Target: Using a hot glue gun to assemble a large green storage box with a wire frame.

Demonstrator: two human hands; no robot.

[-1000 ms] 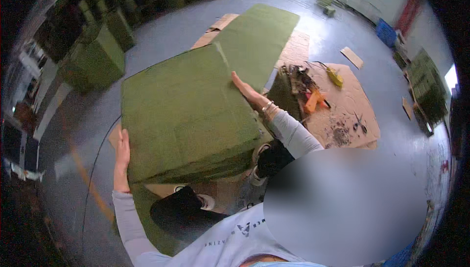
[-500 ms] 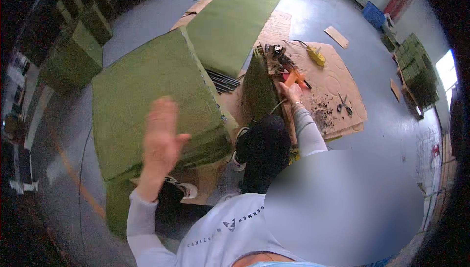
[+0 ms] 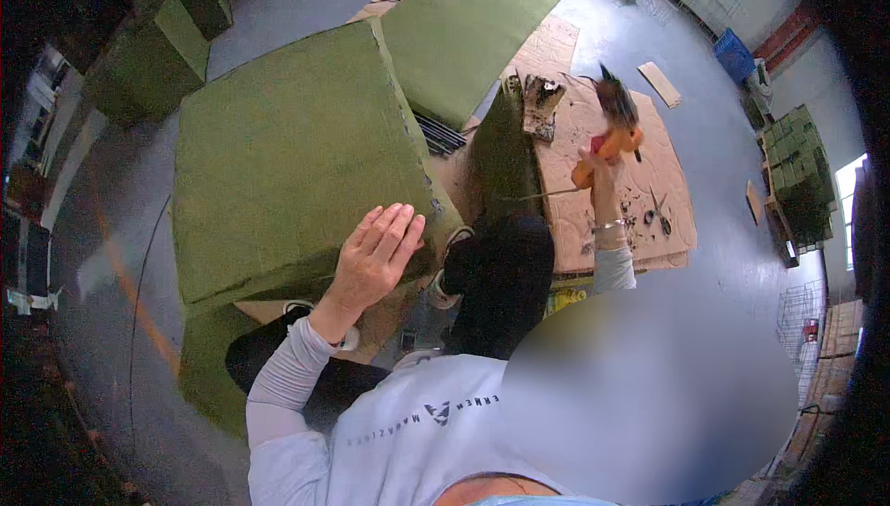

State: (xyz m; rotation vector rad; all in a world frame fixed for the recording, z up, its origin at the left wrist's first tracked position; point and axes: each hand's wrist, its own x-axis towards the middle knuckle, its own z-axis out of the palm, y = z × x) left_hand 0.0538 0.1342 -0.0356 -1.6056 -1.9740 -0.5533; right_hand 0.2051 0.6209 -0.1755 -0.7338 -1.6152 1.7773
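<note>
My left hand (image 3: 375, 260) lies with straight fingers on the near right edge of a large olive-green fabric-covered block (image 3: 287, 153), holding nothing. My right hand (image 3: 603, 177) grips an orange corded glue gun (image 3: 612, 142), its dark, soiled front end pointing up and away. The gun is above a brown cardboard sheet (image 3: 593, 228) and is somewhat blurred. Its cord trails left from the handle. On the sheet, a scorched, crusted rest (image 3: 541, 107) stands at the far left edge, and black-handled scissors (image 3: 657, 214) lie beside dark crumbs.
Behind the block lies another green panel (image 3: 473, 33) on cardboard, with dark strips (image 3: 439, 133) stacked below it. More green blocks (image 3: 148, 65) stand at far left. Stacked green pieces (image 3: 797, 172) are at right. A blue bin (image 3: 732, 56) sits by the wall.
My left hand has come down and right onto the block's edge. My right hand has lifted the glue gun away from the crusted rest, to the right.
</note>
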